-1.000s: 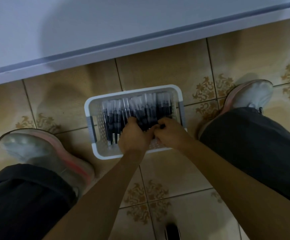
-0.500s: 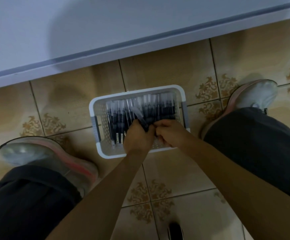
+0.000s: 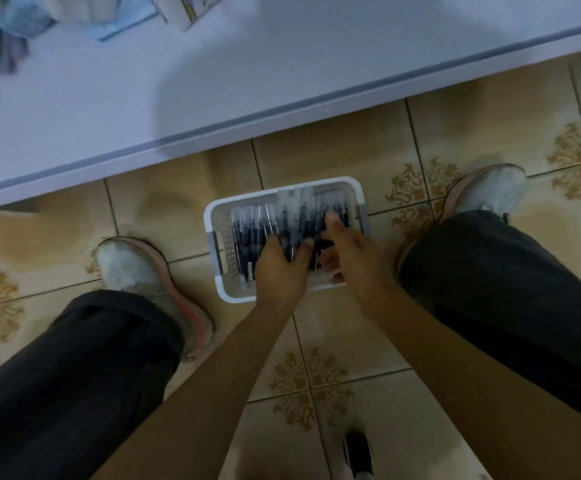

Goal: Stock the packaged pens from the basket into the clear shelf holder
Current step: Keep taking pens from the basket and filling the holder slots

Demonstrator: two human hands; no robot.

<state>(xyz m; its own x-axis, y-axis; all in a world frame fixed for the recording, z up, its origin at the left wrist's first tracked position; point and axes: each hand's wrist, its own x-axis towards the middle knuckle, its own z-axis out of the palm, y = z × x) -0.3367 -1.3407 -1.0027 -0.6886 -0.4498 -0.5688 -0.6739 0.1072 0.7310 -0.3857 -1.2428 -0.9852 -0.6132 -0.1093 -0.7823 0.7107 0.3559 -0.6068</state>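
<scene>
Pens [image 3: 292, 216] jut far beyond our clasping left hand [image 3: 280, 270], in the basket [image 3: 228, 295]; our right hand [image 3: 349, 252] beside: grip unclear.

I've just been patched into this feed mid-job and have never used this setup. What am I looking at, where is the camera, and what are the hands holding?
There is no machine here. A person works with bare hands, and the single camera sits on their head, looking down. That is why you see their own dark trousers and shoes on a tiled floor. Between the feet stands a white basket full of packaged pens. The left hand grips a bunch of pens. The right hand touches the pens beside it, thumb out, but blur hides whether it grips. Along the top runs a white shelf with blurred goods on it. The clear holder is not in view.
</scene>
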